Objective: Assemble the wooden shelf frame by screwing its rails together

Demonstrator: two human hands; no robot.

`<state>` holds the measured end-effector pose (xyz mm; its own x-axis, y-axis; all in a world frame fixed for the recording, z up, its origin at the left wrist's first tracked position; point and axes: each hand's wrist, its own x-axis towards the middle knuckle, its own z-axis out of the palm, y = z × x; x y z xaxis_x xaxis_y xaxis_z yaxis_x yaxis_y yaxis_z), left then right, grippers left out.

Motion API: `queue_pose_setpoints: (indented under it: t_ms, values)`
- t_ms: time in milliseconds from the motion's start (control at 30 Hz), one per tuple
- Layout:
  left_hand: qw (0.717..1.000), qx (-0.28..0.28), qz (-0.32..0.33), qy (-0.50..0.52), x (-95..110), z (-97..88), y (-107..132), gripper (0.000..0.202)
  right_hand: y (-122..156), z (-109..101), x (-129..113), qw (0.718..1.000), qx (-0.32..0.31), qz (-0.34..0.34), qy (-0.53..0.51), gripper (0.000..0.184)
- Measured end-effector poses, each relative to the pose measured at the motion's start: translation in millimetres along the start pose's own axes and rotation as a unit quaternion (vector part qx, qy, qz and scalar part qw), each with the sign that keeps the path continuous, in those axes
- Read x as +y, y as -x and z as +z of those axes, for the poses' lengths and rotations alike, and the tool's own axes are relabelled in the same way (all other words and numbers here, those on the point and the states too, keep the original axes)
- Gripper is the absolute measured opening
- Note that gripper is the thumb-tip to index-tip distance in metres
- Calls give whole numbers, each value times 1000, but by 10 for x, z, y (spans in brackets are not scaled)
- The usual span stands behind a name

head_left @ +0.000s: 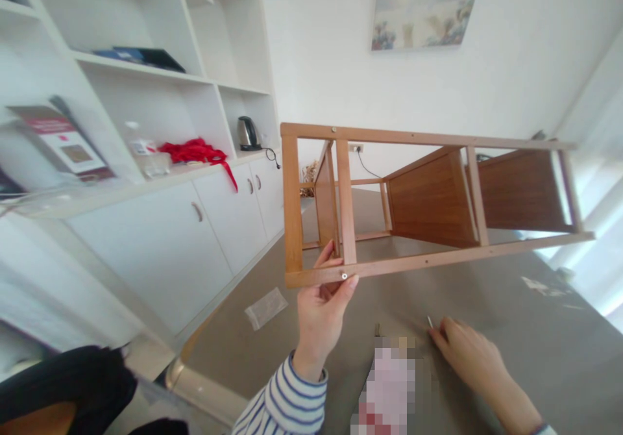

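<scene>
A wooden shelf rack (pixel 345 208) lies on its side across the table, its open frame facing me and its shelf boards running off to the right. My left hand (pixel 321 311) grips the lower rail near its left end, thumb in front and fingers behind. Beside that thumb a silver bolt head (pixel 344 276) shows in the rail, and another bolt (pixel 333 130) is in the upper rail. My right hand (pixel 467 350) is low on the right, apart from the rack, with a thin metal piece (pixel 429 322) pinched in its fingers. Its exact kind is unclear.
The grey-brown table (pixel 233 350) bears a clear plastic bag (pixel 266 308) and a blurred, pixelated pinkish item (pixel 392 383). White shelving at left holds a kettle (pixel 248 134), red cloth (pixel 197 152) and a bottle (pixel 143 149). A black chair (pixel 63 383) stands at lower left.
</scene>
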<state>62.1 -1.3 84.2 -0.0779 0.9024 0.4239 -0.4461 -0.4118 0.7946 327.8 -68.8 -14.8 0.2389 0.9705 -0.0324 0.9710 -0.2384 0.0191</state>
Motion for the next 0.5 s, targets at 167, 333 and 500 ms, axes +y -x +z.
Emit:
queue_pose_setpoints:
  t_ms: [167,333,500]
  values:
    - [1000,1,2,9,-1,-5,17,28,-22,63,7,999,21,-45,14,22]
    - [1000,-1,-5,-5,15,-14,21,28,45,-109,-57,996,46,-79,4,22]
    - [1000,-2,-9,-5,25,-15,25,27,237,-606,-333,957,123,-172,-198,22]
